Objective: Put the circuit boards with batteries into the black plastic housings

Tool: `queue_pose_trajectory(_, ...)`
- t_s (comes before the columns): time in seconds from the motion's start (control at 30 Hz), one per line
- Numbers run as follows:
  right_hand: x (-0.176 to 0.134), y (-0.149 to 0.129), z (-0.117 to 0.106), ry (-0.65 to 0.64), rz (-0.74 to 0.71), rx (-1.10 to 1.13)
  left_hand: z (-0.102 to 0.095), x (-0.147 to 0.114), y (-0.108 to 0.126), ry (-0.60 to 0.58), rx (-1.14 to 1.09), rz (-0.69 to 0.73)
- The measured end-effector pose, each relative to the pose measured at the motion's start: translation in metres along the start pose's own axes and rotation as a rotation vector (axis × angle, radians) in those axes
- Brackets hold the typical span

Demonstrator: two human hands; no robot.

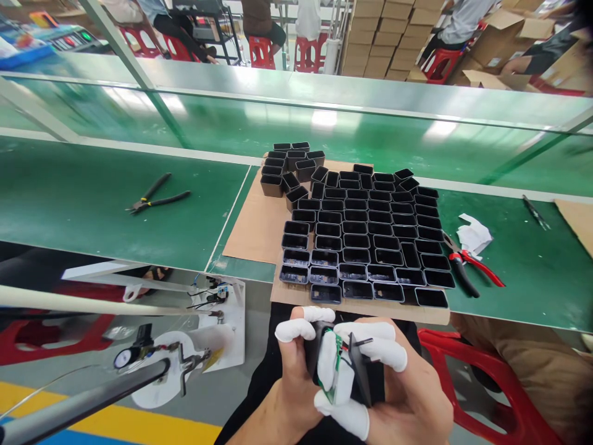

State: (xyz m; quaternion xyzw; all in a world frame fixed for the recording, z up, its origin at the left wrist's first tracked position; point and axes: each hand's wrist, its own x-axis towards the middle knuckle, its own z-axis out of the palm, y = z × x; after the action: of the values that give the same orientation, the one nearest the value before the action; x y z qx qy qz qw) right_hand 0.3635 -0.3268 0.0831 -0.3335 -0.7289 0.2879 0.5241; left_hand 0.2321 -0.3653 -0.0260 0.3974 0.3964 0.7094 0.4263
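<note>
My left hand (pixel 294 358), with white finger covers, grips a black plastic case (pixel 313 352). Opposite it, my right hand (pixel 407 383), its fingertips covered too, is closed around a flat black piece (pixel 359 371). Between them shows a green circuit board (pixel 332 386) with thin wires; covered fingers hide much of it, and I cannot tell how it joins the black parts. Just beyond my hands, many open black boxes (pixel 356 255) stand in tight rows on a cardboard sheet (pixel 252 228). Some front ones have something inside.
Black-handled pliers (pixel 149 199) lie at left on the green bench (pixel 69 198). Red-and-black pliers (pixel 467 259), white crumpled paper (pixel 473 235) and tweezers (pixel 536 212) lie at right. Below left is a machine with a gauge (pixel 123 358). A red stool (pixel 482 389) stands at right; people sit beyond.
</note>
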Motion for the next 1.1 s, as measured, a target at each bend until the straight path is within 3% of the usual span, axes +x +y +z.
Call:
queue_pose_trajectory(0.1,-0.002,0.001,0.000,0.001,0.009,0.008,0.001,0.001,0.002,-0.055,-0.002,0.014)
queue_pose_trajectory(0.77,-0.008,0.005,0.006,-0.012,0.153,-0.025,0.007,0.011,0.025,-0.038,0.023,-0.060)
queue_pose_trajectory(0.93,-0.020,0.009,0.002,-0.062,0.325,0.096,0.007,0.005,0.025,-0.082,-0.043,-0.151)
queue_pose_trajectory(1.03,-0.030,0.011,-0.005,-0.153,0.496,0.223,0.008,0.003,0.031,-0.083,0.040,-0.204)
queue_pose_trajectory(1.1,-0.036,0.013,-0.010,-0.171,0.536,0.244,0.009,0.006,0.040,-0.098,0.060,-0.297)
